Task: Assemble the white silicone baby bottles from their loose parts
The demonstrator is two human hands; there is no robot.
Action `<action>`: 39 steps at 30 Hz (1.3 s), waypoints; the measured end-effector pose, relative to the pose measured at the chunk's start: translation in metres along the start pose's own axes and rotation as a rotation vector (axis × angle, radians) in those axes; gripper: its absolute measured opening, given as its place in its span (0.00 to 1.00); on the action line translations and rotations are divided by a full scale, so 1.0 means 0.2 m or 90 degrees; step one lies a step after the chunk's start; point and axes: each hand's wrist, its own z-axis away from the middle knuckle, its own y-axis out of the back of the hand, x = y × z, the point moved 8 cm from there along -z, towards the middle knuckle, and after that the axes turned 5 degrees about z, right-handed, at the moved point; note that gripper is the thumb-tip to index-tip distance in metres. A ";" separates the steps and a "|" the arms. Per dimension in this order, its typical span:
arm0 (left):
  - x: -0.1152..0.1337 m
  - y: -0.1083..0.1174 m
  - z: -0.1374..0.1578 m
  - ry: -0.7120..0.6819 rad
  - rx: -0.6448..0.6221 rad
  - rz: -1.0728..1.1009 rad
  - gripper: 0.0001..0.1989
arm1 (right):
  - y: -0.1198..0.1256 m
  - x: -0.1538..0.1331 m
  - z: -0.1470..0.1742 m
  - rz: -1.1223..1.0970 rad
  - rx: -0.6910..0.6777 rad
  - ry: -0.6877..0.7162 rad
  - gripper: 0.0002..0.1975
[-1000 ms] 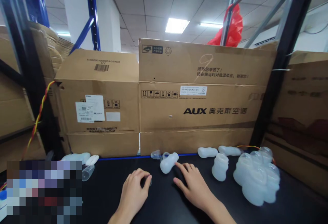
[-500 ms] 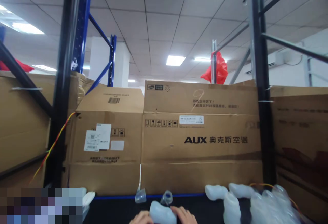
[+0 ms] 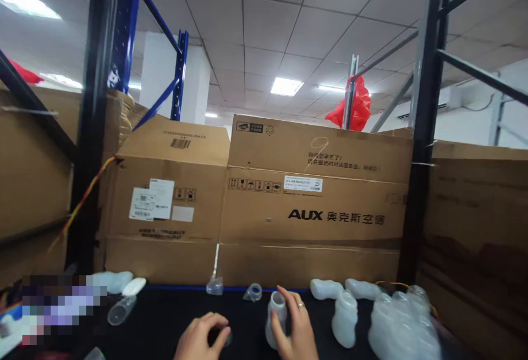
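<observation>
Bottle point(image 3: 276, 311): now upright, formerly lying.
Right hand point(image 3: 297, 331): gripping it; best kept light, vertical.
Left hand point(image 3: 201, 339): pinching clear piece point(image 3: 229, 338).

A slim, shiny, pale metal-looking ring point(image 3: 301, 305) is worn on a finger of the bare, slender-fingered right hand point(image 3: 297, 331), its finer detail being too small to be made out, while the bare left hand point(image 3: 201, 339) is seen with rounded knuckles, both being cut off by the view's lower edge.

Left hand point(image 3: 203, 339) curled, thumb and index finger nearly meeting; right hand point(image 3: 296, 326) angled upward, thumb and fingers set in a grasp.
</observation>
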 end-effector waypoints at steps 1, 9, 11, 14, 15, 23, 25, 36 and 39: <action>0.00 0.00 0.01 0.008 -0.005 0.000 0.10 | 0.00 0.01 0.00 0.030 -0.013 0.002 0.21; 0.00 -0.03 0.02 -0.008 0.004 -0.040 0.08 | 0.10 0.18 -0.02 0.173 0.030 0.032 0.32; 0.00 -0.03 0.02 -0.045 0.027 -0.068 0.08 | 0.13 0.15 -0.01 0.215 0.097 0.075 0.33; -0.01 -0.03 0.02 -0.068 0.041 -0.090 0.05 | 0.07 0.04 0.05 0.211 0.106 0.160 0.26; -0.02 -0.03 0.02 -0.072 0.036 -0.092 0.07 | 0.01 -0.01 0.07 0.190 0.075 0.198 0.25; -0.02 -0.07 0.02 -0.062 0.018 -0.092 0.07 | -0.46 -0.05 0.09 0.274 -0.203 0.045 0.27; 0.00 -0.06 0.02 -0.057 0.010 -0.093 0.07 | -0.48 -0.02 0.08 0.327 -0.249 -0.027 0.27; 0.15 -0.07 0.05 -0.081 -0.161 0.043 0.07 | -0.26 -0.12 0.05 0.209 -0.291 -0.015 0.10; 0.19 -0.08 0.07 -0.102 -0.205 0.062 0.10 | -0.16 -0.17 0.08 0.125 -0.313 -0.042 0.11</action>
